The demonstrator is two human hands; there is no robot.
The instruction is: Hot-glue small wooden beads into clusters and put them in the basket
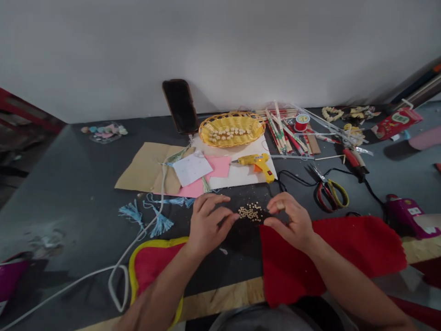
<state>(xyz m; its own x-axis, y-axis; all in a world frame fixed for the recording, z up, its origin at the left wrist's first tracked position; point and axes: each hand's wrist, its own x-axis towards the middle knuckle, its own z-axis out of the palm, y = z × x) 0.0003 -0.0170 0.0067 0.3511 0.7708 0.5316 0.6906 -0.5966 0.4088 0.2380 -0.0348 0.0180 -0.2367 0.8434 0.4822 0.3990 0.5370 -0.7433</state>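
Note:
A small pile of pale tan beads (251,212) lies loose on the dark tabletop between my hands. At its left edge is my left hand (211,225), fingers bent and spread, thumb tip touching the outermost beads. My right hand (292,221) hovers just right of the pile, fingers curved with a gap to the thumb; a tan band (280,205) circles one finger. Under my right wrist lies red felt (330,243). Beyond the beads, a yellow hot glue gun (257,163) rests on a white board (237,180).
A wicker basket (232,131) holds small pale pieces. Scissors (329,189) and black cord lie right. Blue tassels (161,223), a white cable (134,253), brown paper (143,168) and a red pad with yellow edging (155,262) lie left. A phone (181,105) leans on the wall.

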